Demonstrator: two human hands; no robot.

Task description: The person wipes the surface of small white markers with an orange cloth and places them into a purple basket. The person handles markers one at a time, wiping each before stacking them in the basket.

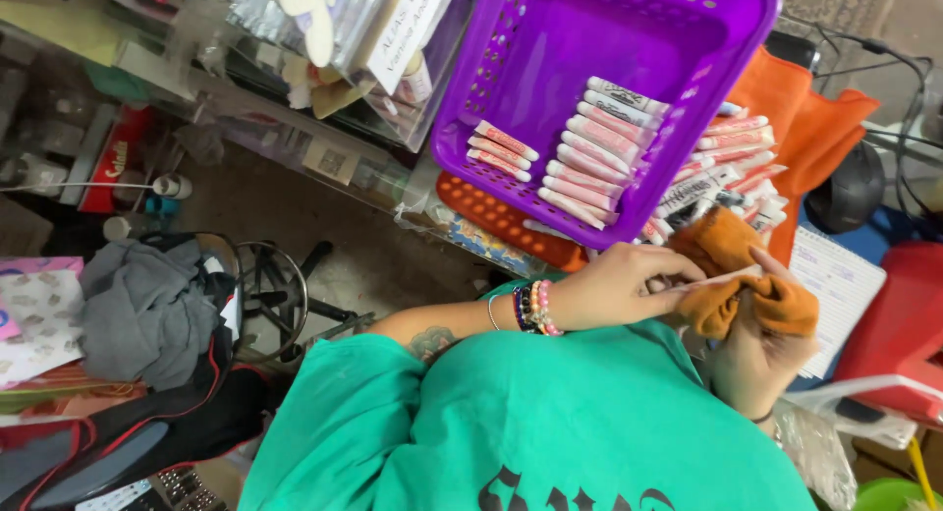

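My left hand (614, 287), with beaded bracelets on the wrist, pinches one end of a thin pink tube (722, 277). An orange cloth (732, 275) is bunched around the tube, and my right hand (756, 359) grips it from below. Just above my hands stands a purple plastic basket (550, 39) with two rows of pink and white tubes (594, 152) lying in it. A heap of similar tubes (732, 172) lies outside the basket at its right edge.
An orange perforated tray (496, 216) lies under the basket. Orange fabric (820, 118) and a lined notepad (835, 280) are at the right, beside a red box (899, 329). A cluttered shelf is at the upper left; grey clothing (147, 310) and a stool are at the left.
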